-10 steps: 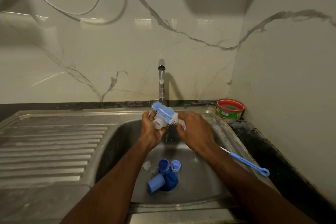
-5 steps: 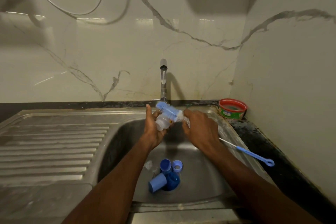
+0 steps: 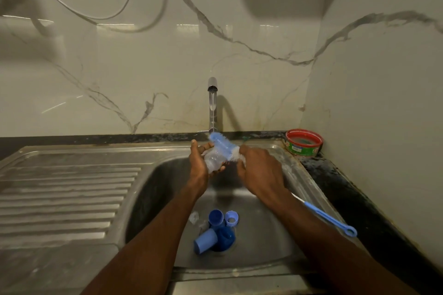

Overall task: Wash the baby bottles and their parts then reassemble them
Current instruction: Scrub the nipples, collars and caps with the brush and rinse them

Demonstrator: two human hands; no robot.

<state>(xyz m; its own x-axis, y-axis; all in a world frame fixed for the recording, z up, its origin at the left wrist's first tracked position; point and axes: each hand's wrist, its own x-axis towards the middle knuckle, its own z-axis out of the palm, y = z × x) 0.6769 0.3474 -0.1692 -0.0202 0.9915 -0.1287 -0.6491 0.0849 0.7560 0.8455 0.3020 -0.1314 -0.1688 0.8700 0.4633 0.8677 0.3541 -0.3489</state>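
Over the last second the bottle (image 3: 212, 159) and brush (image 3: 223, 148) are raised slightly toward the tap (image 3: 212, 103), the brush head now lying across the bottle's top rather than inside it. The bottle is cradled in the curled left hand (image 3: 200, 163) above the sink (image 3: 294, 163); the brush is gripped by the right hand (image 3: 260, 170). Scrubbing appears unfinished, and the blue parts (image 3: 217, 230) are left in the basin, seemingly unwashed, so reassembly is judged far off.
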